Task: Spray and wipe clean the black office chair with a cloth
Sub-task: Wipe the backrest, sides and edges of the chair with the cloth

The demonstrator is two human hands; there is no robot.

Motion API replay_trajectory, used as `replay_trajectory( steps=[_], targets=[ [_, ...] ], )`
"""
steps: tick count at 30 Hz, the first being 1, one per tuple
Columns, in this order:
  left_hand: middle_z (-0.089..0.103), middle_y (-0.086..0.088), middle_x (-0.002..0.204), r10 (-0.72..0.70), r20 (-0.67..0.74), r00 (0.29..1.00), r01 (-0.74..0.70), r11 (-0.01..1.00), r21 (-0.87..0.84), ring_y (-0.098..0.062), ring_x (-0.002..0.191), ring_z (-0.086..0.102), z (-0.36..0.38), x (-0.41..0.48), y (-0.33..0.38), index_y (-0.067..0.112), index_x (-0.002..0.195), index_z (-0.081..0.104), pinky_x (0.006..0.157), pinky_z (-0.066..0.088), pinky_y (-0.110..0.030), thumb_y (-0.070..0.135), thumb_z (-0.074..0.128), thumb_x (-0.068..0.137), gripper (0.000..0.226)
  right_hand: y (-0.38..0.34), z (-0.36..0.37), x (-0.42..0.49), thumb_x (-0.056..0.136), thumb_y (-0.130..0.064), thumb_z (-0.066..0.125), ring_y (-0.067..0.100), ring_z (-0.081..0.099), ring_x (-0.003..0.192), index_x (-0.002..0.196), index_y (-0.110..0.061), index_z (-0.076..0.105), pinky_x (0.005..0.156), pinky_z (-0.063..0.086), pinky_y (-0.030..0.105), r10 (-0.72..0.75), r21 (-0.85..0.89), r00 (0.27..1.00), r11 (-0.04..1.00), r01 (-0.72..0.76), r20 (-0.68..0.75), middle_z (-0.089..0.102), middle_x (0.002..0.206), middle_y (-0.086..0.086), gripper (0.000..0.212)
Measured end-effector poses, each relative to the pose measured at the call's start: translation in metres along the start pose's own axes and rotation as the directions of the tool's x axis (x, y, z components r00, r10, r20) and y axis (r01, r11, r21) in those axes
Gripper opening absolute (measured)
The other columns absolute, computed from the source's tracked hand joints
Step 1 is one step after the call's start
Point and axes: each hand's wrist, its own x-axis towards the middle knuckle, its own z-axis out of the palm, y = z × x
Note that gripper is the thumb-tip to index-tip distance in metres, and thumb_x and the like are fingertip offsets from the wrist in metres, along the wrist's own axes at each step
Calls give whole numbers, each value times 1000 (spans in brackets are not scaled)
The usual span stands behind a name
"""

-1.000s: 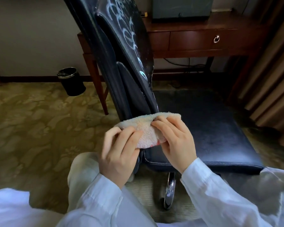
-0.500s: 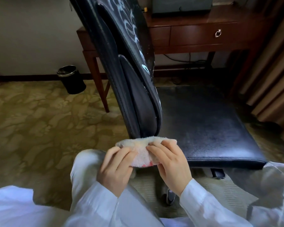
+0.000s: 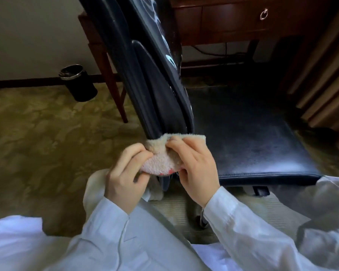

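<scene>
Closer now than a second ago, your left hand (image 3: 123, 173) and right hand (image 3: 196, 169) both pinch the bunched cloth (image 3: 160, 159) at centre frame. It lies against the foot of the black office chair's backrest (image 3: 151, 85), which rises just beyond toward the upper left. Your right hand is nearer the seat (image 3: 252, 137). The white streaks (image 3: 170, 59) are cut off at the top edge, and the chair base is mostly hidden.
</scene>
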Motion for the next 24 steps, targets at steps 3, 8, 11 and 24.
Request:
replay_trajectory(
  steps=[3, 8, 11, 24],
  targets=[
    [62, -2, 107, -32, 66, 997, 36, 997, -63, -19, 92, 62, 16, -20, -10, 8, 94, 70, 68, 53, -34, -9, 61, 73, 28, 11, 22, -29, 61, 14, 60, 18, 53, 101, 116, -11, 61, 80, 50, 32, 123, 25, 989, 992, -126, 86, 50, 114, -4, 61],
    [58, 7, 107, -31, 192, 981, 43, 997, -61, -13, 88, 58, 29, -37, -26, 17, 96, 64, 67, 49, -23, 0, 52, 74, 31, 18, 49, -59, 64, 1, 48, 16, 51, 95, 115, -26, 54, 78, 43, 21, 357, 96, 911, 919, -382, 206, 53, 107, -4, 58],
    [57, 10, 103, -26, 255, 967, 45, 997, -68, -11, 83, 56, 38, -45, -32, 18, 93, 63, 67, 44, -15, 2, 50, 72, 29, 23, 60, -74, 63, 4, 54, 9, 46, 94, 115, -26, 54, 81, 37, 14, 403, 87, 882, 897, -434, 244, 53, 108, -5, 60],
    [50, 17, 97, -177, 629, 757, 180, 982, 60, -10, 77, 55, 64, -73, -56, 26, 85, 59, 62, 49, -30, -10, 61, 65, 41, 37, 88, -116, 70, 3, 55, 17, 47, 97, 110, -25, 57, 82, 45, 26, 496, -86, 769, 857, -508, 403, 55, 102, -5, 49]
  ],
)
